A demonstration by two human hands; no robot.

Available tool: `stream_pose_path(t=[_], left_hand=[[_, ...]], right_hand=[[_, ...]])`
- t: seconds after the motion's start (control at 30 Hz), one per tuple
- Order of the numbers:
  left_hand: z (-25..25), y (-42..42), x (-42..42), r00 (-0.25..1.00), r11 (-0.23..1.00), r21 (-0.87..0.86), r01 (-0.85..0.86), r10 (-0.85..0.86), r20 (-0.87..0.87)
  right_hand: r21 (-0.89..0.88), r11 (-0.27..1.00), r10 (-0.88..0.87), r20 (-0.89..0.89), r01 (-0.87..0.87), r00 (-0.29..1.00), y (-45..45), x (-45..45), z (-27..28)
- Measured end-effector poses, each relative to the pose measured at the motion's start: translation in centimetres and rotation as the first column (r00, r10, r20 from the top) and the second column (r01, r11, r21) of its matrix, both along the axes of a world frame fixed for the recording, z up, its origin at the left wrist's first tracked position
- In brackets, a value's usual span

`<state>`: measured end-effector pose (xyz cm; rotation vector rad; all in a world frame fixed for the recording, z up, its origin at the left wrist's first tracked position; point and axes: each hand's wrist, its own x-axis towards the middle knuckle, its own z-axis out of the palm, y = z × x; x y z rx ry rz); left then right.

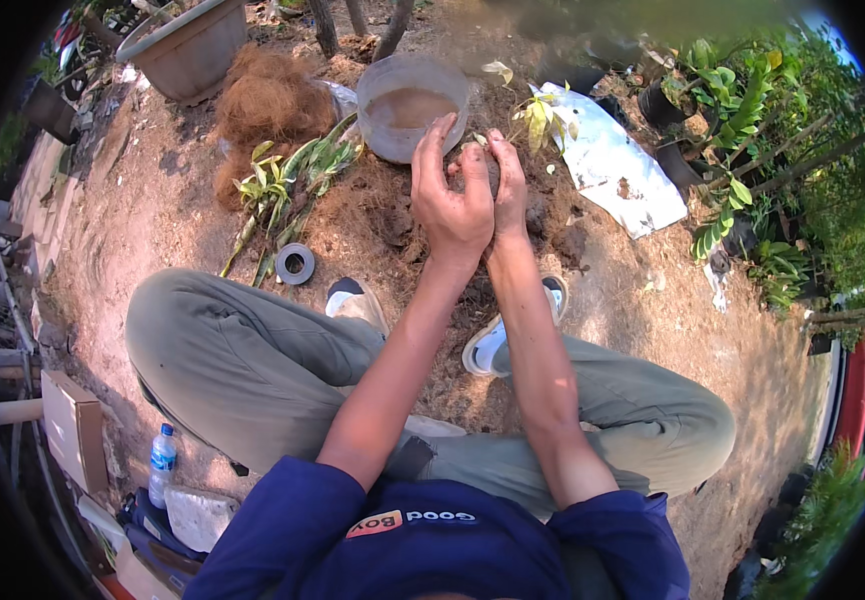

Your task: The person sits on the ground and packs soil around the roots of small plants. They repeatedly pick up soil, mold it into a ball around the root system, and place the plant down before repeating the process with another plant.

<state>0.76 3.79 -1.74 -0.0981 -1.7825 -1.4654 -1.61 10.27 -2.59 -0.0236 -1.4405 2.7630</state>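
Observation:
My left hand (449,196) and my right hand (509,196) are cupped together above the ground, wrists touching. Between the palms they press a dark clump of soil (492,171), mostly hidden by the fingers. Just beyond my fingertips stands a translucent round tub (374,129) with murky brown water (411,106) in it. Pale yellow-green leaves (539,121) show right beside my right fingertips; whether their stem joins the clump is hidden. Under my hands lies loose dark soil (395,217) with fibres.
Left of the tub are a heap of brown coir fibre (275,94), uprooted leafy plants (282,180) and a grey tape roll (295,264). A white sheet (620,172) lies to the right, near potted plants (747,112). A large planter (192,56) and a water bottle (162,465) stand leftward.

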Motion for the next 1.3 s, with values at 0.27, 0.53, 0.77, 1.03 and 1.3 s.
stream_pose_path(t=[0.27,0.53,0.77,1.03,1.3], left_hand=[[1.4,-1.9,-1.5,0.857,0.604,0.758,0.245,-0.501,0.122],[1.7,-1.9,-1.2,0.805,0.113,0.984,0.135,-0.591,-0.042],[-0.2,0.7,-0.4,0.982,0.895,0.417,0.157,-0.187,0.033],[0.4,-1.2,-1.5,0.892,0.493,0.847,0.200,-0.450,0.051],[2.0,-0.6,-0.7,0.815,0.197,0.971,0.136,-0.579,0.004]], right_hand=[[0.082,0.997,-0.010,0.001,0.010,1.000,-0.6,0.6,1.0],[-0.323,0.898,0.266,-0.144,-0.299,0.953,0.1,0.6,1.2],[-0.081,0.994,0.066,-0.029,-0.068,0.997,0.5,-0.3,-0.9],[-0.009,1.000,0.021,-0.016,-0.021,1.000,-1.0,0.9,1.9],[-0.376,0.880,0.245,-0.166,-0.291,0.955,0.3,0.6,2.0]])
